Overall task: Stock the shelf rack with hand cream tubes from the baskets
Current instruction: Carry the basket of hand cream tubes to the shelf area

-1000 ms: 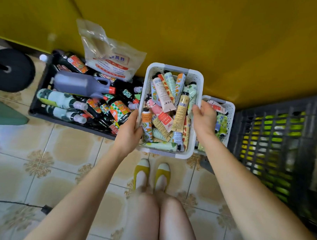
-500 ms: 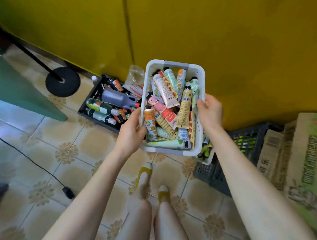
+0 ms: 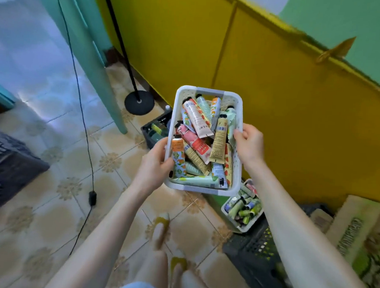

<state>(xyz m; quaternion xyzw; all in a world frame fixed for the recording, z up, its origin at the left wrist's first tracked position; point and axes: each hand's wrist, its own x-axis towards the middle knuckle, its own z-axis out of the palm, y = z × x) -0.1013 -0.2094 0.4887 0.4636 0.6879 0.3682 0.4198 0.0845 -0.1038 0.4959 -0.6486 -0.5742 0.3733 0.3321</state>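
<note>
Item: one white perforated plastic basket [image 3: 236,165], heaped with printed hand cream tubes [image 3: 198,120], held above the tiled floor [image 3: 53,159]. My left grip [image 3: 155,162] clasps its left rim and my right grip [image 3: 250,144] its right rim, both curled over the edge.

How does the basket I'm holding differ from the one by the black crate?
The held basket is up in the left hand and right hand; the lower basket sits by the black crate. The held basket's tubes are pink, yellow, orange; the lower basket's mostly green. Both white, perforated.
</note>
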